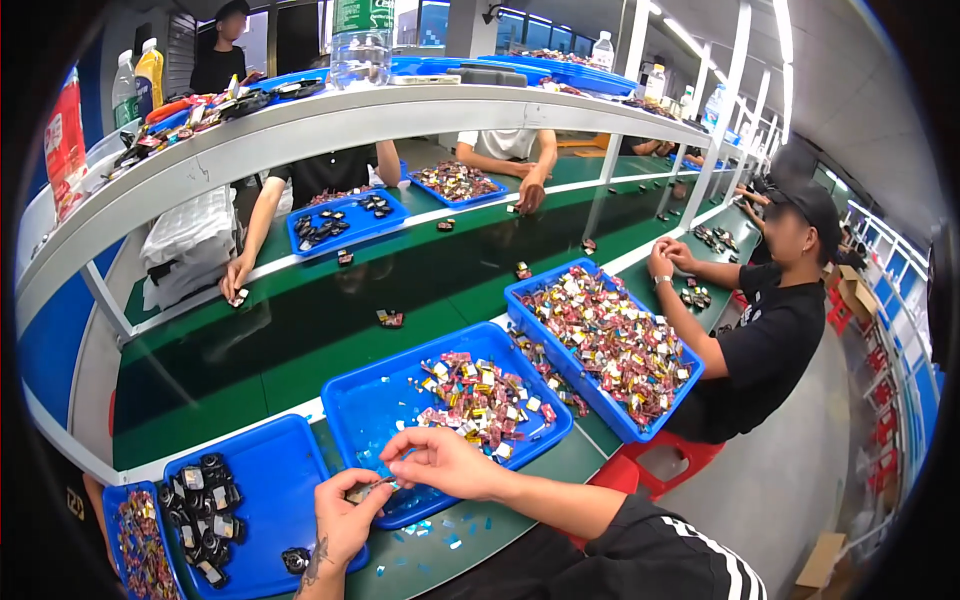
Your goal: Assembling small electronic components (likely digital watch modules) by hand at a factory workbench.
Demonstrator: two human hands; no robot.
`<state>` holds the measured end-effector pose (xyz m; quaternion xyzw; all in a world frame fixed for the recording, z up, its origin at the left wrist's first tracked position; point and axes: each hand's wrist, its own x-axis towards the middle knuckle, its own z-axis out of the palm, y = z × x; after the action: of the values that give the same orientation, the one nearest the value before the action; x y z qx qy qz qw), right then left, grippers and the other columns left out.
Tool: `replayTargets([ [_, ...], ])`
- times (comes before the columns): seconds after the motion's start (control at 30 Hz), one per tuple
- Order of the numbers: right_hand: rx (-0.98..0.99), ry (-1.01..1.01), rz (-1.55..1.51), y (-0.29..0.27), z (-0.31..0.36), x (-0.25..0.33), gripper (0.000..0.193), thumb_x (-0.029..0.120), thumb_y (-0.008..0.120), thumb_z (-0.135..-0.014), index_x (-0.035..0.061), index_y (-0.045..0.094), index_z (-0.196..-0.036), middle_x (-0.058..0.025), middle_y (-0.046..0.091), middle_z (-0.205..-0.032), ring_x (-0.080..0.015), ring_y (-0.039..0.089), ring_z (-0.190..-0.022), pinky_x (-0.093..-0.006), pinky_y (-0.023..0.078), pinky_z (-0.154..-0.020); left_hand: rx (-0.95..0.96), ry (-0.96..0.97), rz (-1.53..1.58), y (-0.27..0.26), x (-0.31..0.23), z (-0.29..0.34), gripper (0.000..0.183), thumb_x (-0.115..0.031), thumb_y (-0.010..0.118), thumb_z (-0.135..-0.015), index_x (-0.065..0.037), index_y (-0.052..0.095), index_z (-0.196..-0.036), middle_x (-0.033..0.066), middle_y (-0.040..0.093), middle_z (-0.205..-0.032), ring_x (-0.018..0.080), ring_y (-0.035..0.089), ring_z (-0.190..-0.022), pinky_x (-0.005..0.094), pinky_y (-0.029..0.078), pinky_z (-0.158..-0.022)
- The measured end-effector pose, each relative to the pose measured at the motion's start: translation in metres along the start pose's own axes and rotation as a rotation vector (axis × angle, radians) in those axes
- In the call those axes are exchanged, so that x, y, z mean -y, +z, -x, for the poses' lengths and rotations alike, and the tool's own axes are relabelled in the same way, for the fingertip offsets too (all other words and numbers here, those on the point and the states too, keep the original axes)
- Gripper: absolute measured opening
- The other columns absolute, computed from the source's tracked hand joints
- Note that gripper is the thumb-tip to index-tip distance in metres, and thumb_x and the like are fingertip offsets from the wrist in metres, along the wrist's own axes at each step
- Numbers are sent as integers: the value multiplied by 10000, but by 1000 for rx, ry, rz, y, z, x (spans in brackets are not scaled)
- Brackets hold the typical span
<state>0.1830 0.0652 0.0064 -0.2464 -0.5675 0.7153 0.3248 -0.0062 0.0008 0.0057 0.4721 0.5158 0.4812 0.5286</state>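
Note:
My left hand (343, 512) pinches a small dark, flat part with a pale face (368, 490) between thumb and fingers; its exact kind is too small to tell. Close against its right end, my right hand (445, 463) has thumb and forefinger pressed together, and what they hold is hidden. Both hands are over the near edge of a blue tray (350, 400) with a heap of small red, yellow and white wired parts (480, 400). To the left, another blue tray (275, 470) bears black camera-like housings (207, 515), one lying apart near my left wrist.
A fuller blue tray (690, 375) stands at the right. A narrow tray (115, 490) is at far left. Blue film scraps (455, 543) litter the bench edge. Beyond runs a green conveyor (200, 385) with scattered parts, under a shelf (300, 118). Co-workers (780, 330) sit right and opposite.

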Motion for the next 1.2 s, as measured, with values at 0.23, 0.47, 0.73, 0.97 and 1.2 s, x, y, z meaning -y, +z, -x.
replayTargets([
  [0.23, -81, 160, 85, 5, 10, 9, 157, 114, 596, -947, -15, 605, -1037, -43, 627, -868, -83, 609, -795, -225, 512, -701, -165, 187, 46, 15, 8, 13, 90, -24, 715, -818, 15, 655, -873, 40, 647, -746, 73, 581, -588, 211, 454, -529],
  [0.47, -35, -41, 327, 5, 6, 11, 141, 110, 637, -920, -1, 649, -1007, -27, 656, -856, -66, 598, -845, -230, 504, -752, -88, 167, -261, 2, 5, 18, 253, -53, 816, -694, -14, 673, -900, 41, 592, -903, 87, 567, -708, 208, 453, -617],
  [0.73, -115, -46, 432, 10, 1, 28, 136, 67, 744, -826, -8, 633, -847, -4, 634, -729, -34, 590, -668, -183, 477, -593, -1, 346, -283, 12, -1, 8, 149, -123, 725, -827, -23, 693, -932, 71, 617, -847, 145, 597, -677, 269, 469, -593],
  [0.97, -167, 6, 171, 17, 4, 26, 140, -27, 650, -858, -29, 633, -997, -43, 648, -856, -69, 619, -745, -204, 509, -644, -23, 256, -171, 6, 1, 14, 131, -114, 723, -832, -16, 702, -915, 70, 622, -849, 135, 605, -702, 262, 469, -604],
  [1.2, -29, 75, 309, 11, 10, 34, 109, 26, 678, -864, -34, 642, -947, -19, 633, -851, -38, 564, -742, -190, 486, -654, -59, 342, -315, 4, 1, 15, 145, -126, 747, -800, -44, 711, -914, 72, 640, -895, 194, 658, -760, 296, 514, -646],
])
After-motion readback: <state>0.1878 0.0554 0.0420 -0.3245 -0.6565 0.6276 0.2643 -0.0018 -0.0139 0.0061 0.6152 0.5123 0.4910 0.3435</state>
